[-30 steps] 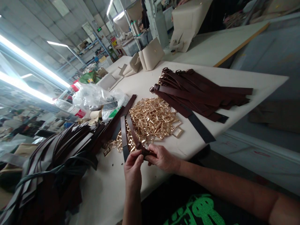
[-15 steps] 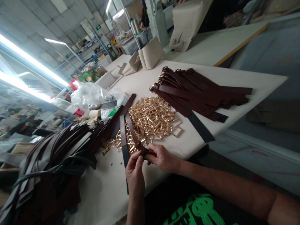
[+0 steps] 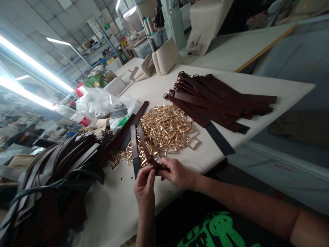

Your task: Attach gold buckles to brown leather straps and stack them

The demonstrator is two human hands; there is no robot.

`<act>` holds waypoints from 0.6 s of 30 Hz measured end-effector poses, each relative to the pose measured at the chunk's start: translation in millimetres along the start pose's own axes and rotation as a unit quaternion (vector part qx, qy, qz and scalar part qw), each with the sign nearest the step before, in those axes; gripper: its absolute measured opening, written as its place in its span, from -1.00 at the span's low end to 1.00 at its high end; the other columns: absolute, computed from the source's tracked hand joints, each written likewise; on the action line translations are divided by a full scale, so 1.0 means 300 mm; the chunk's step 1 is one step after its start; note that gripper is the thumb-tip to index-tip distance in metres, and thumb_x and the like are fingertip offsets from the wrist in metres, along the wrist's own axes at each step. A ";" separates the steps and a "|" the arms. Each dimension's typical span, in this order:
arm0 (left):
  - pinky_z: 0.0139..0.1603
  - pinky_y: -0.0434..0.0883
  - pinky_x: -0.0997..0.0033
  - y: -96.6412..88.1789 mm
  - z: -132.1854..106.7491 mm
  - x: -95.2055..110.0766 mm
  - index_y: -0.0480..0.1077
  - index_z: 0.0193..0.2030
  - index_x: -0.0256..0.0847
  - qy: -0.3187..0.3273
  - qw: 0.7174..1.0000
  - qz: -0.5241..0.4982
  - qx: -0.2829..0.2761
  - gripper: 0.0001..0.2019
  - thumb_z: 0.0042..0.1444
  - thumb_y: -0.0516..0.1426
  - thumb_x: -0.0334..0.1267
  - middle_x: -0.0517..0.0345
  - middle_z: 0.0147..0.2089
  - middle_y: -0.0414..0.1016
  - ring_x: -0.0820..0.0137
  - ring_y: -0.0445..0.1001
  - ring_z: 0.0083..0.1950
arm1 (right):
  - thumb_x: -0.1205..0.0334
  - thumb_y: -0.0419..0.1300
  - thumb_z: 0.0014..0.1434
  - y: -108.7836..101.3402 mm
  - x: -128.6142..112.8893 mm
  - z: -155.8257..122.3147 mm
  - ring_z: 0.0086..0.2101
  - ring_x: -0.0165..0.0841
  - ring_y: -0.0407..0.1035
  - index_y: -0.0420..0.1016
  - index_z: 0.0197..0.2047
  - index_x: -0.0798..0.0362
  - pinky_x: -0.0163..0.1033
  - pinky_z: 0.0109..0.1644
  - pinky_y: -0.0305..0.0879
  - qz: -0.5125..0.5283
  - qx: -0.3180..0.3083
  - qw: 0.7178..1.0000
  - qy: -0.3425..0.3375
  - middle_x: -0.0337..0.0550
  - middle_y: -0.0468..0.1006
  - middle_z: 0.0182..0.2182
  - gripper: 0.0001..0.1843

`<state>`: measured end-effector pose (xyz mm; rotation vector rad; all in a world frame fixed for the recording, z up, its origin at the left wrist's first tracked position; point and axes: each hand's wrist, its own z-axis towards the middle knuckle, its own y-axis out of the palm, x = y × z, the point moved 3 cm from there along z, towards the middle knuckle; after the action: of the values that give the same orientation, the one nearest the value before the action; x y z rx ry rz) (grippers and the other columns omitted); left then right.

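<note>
Between my two hands is a brown leather strap [image 3: 144, 143], its far part running up over the edge of a heap of gold metal buckles [image 3: 168, 128]. My left hand [image 3: 145, 181] pinches the strap's near end between thumb and fingers. From the other side my right hand [image 3: 177, 173] grips the same end, fingers curled round it. What lies inside the fingers is hidden. Another brown strap with a dark end [image 3: 134, 144] lies just left of it, its lower part behind my left hand.
A large bundle of dark straps [image 3: 59, 164], tied with a dark band, lies at the left. Brown straps with buckles [image 3: 218, 99] are piled at the right on the white table [image 3: 277, 85]. Plastic bags [image 3: 100, 101] and beige bag pieces [image 3: 166, 58] stand farther back.
My left hand has shifted slightly left and up, and now covers more of the dark strap end beside it. Both hands keep hold of the strap.
</note>
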<state>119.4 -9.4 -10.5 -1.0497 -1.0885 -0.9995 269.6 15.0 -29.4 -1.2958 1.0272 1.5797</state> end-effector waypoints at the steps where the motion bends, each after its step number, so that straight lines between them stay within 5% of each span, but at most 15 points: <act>1: -0.02 0.43 0.36 -0.005 0.009 0.005 0.59 -0.18 -0.15 -0.004 1.000 -0.002 -0.018 -0.83 0.10 0.29 -0.19 0.09 -0.18 0.57 0.33 0.50 -0.12 | 0.11 0.26 0.24 0.000 0.001 -0.001 -0.49 -0.38 0.45 0.35 -0.31 0.05 -0.35 -0.44 0.31 -0.015 -0.007 1.000 0.001 -0.28 0.48 -0.48 -0.77; 9: -0.12 0.44 0.41 -0.005 0.055 0.072 0.64 -0.29 -0.13 0.093 0.984 0.092 -0.122 -0.91 0.02 0.33 -0.28 0.05 -0.24 0.56 0.32 0.50 -0.19 | 0.14 0.24 0.26 -0.004 0.003 -0.004 -0.49 -0.37 0.46 0.35 -0.30 0.06 -0.36 -0.43 0.28 -0.061 -0.021 0.998 0.008 -0.27 0.49 -0.52 -0.80; 15: -0.12 0.47 0.44 0.025 0.006 0.006 0.51 0.08 -0.03 -0.046 0.992 -0.088 -0.076 -0.60 0.06 0.32 -0.21 0.14 -0.18 0.57 0.38 0.52 -0.17 | 0.25 0.20 0.24 -0.004 -0.005 -0.002 -0.47 -0.40 0.43 0.34 -0.30 0.06 -0.37 -0.42 0.27 -0.011 -0.005 1.000 0.001 -0.27 0.48 -0.47 -0.88; 18: -0.05 0.46 0.42 0.030 -0.013 -0.024 0.53 0.02 -0.09 -0.075 0.990 -0.106 -0.063 -0.63 0.03 0.34 -0.22 0.10 -0.11 0.59 0.37 0.53 -0.11 | 0.34 0.18 0.21 -0.010 -0.009 0.000 -0.44 -0.41 0.37 0.35 -0.31 0.07 -0.35 -0.38 0.24 -0.027 -0.001 1.000 -0.016 -0.26 0.47 -0.46 -0.94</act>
<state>127.5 -10.6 -19.4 -1.1420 -1.2932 -1.1867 272.8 15.8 -27.1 -1.2842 0.9633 1.5562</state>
